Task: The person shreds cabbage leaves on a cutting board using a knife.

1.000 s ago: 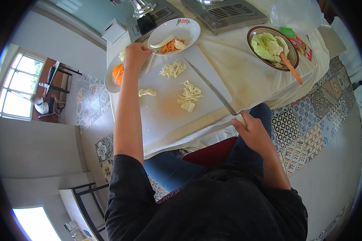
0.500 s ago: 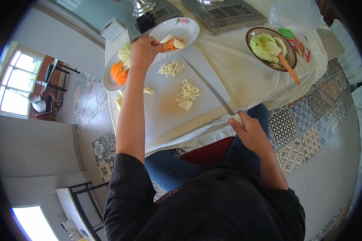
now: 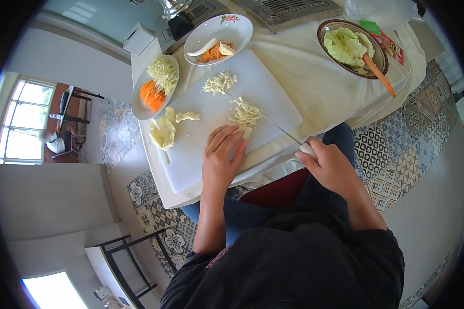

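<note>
On the white cutting board (image 3: 273, 98) my left hand (image 3: 221, 153) lies low, fingers bent over the near end of a pale cabbage piece (image 3: 246, 132) and holding it down. Shredded cabbage (image 3: 246, 112) lies just beyond the fingertips. My right hand (image 3: 325, 162) is wrapped round the white handle of a long knife (image 3: 281, 127). Its blade slants across the board past the shreds, the tip near a farther pile of cut cabbage (image 3: 219, 82). Loose cabbage leaves (image 3: 163, 131) rest at the board's left edge.
An oval plate (image 3: 135, 100) holds shredded carrot and cabbage at the left. Behind it, a flowered plate (image 3: 245, 37) has carrot shreds and white pieces. A brown-rimmed bowl (image 3: 322, 38) at the right holds cabbage leaves and a carrot (image 3: 379, 76). Metal stoves (image 3: 288, 15) stand behind.
My left hand has come back from the flowered plate to the cabbage on the board. The knife stays in my right hand, its blade now lower and closer to the shreds.
</note>
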`<move>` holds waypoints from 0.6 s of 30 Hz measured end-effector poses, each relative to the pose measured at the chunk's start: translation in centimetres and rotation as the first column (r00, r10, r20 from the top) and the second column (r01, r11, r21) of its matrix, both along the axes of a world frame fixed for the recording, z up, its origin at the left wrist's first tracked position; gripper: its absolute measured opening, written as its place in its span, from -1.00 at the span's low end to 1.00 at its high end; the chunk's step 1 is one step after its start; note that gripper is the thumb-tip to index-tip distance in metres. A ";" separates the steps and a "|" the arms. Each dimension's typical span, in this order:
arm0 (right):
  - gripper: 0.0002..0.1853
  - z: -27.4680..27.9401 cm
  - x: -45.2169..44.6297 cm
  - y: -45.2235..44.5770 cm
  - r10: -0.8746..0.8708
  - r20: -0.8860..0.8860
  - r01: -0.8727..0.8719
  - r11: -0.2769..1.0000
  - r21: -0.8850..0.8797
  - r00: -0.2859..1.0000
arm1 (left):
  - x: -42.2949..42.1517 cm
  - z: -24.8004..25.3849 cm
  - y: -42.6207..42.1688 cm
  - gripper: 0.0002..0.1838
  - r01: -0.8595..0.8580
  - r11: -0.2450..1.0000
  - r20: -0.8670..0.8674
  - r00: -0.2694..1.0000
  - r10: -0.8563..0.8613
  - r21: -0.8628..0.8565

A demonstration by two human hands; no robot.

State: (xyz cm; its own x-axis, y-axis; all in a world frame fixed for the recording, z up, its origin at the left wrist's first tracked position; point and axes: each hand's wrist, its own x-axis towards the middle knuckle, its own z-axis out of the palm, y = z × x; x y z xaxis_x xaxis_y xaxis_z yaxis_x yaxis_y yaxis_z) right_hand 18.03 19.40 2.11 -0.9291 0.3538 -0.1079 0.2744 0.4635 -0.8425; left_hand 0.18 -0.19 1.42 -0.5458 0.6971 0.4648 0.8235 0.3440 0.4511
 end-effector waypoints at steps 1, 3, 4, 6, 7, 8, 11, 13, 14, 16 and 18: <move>-0.60 0.4 0.0 0.2 0.014 0.009 -0.014 1.000 0.020 1.000 | 0.0 -0.2 -0.1 -0.78 -0.007 1.000 0.027 1.000 0.007 0.003; -0.59 0.9 0.0 0.6 0.048 0.045 -0.052 0.995 0.086 0.998 | 0.2 -0.4 -0.2 -0.79 -0.021 1.000 0.086 0.996 0.020 0.008; -0.59 1.2 -0.1 0.7 0.064 0.066 -0.072 0.991 0.117 0.996 | 0.3 -0.5 -0.3 -0.79 -0.024 1.000 0.075 0.997 0.023 0.010; -0.59 1.8 -0.1 0.9 0.098 0.076 -0.110 0.977 0.184 0.992 | 0.5 -0.9 -0.6 -0.80 -0.035 0.999 0.057 0.998 0.034 0.018; -0.59 2.1 -0.2 1.0 0.115 0.081 -0.131 0.967 0.219 0.990 | 0.5 -1.1 -0.7 -0.80 -0.040 0.999 0.043 0.998 0.039 0.031; -0.59 2.2 -0.2 1.0 0.134 0.074 -0.148 0.958 0.245 0.988 | 0.6 -1.5 -0.8 -0.80 -0.046 0.998 0.028 0.999 0.045 0.045; -0.61 2.7 -0.4 0.9 0.190 0.080 -0.205 0.927 0.313 0.979 | 1.1 -1.7 -0.9 -0.80 -0.078 0.994 0.019 0.997 0.077 0.070; -0.62 3.2 -0.6 0.9 0.220 0.120 -0.249 0.905 0.345 0.968 | 1.1 -1.7 -0.9 -0.81 -0.080 0.994 0.015 0.997 0.079 0.077; -0.62 3.4 -0.7 0.9 0.225 0.134 -0.259 0.901 0.349 0.965 | 1.0 -1.7 -0.9 -0.81 -0.069 0.995 0.010 0.998 0.069 0.075; -0.63 3.5 -0.9 1.0 0.233 0.163 -0.277 0.893 0.354 0.959 | 0.8 -1.8 -0.8 -0.81 -0.053 0.996 0.008 0.999 0.052 0.076; -0.63 3.7 -1.1 1.0 0.225 0.195 -0.283 0.888 0.362 0.955 | 0.8 -1.7 -0.6 -0.81 -0.044 0.996 0.015 0.999 0.043 0.079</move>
